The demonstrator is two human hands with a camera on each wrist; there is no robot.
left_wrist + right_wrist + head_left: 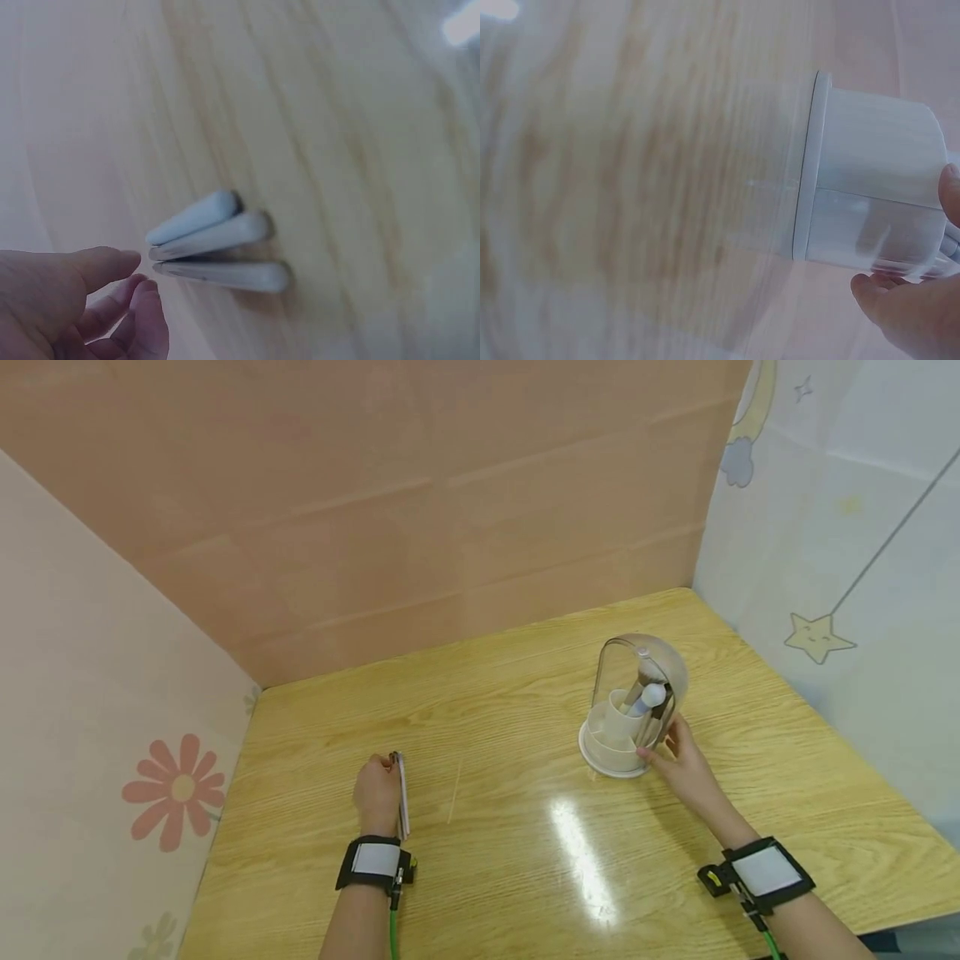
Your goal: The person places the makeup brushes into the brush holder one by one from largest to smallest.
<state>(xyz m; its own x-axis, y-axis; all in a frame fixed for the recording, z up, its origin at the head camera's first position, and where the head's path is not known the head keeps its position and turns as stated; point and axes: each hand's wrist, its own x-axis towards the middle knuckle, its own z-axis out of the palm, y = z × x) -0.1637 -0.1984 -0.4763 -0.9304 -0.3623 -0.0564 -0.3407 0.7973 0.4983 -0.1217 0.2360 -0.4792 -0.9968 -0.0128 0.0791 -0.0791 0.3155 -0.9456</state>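
My right hand (686, 772) grips the lower right side of a white makeup brush holder (611, 752). Its thumb is at the front and its fingers lie along the side. A clear domed cover (670, 657) stands over the holder, with several makeup brushes (652, 696) inside. In the right wrist view the holder's white base (806, 172) shows beside the fingers. My left hand (377, 793) has curled fingers at the far ends of three slim, pale, round-ended sticks (214, 235), perhaps brush handles. Whether it pinches them or only comes close is unclear; their far tips are partly hidden.
Both hands work over a wood-grain table (510, 860). A peach backdrop (420, 527) rises behind it. Pale walls stand to the left and right, with a flower print (182, 788) and a star print (819, 637). Light glares off the tabletop between the hands.
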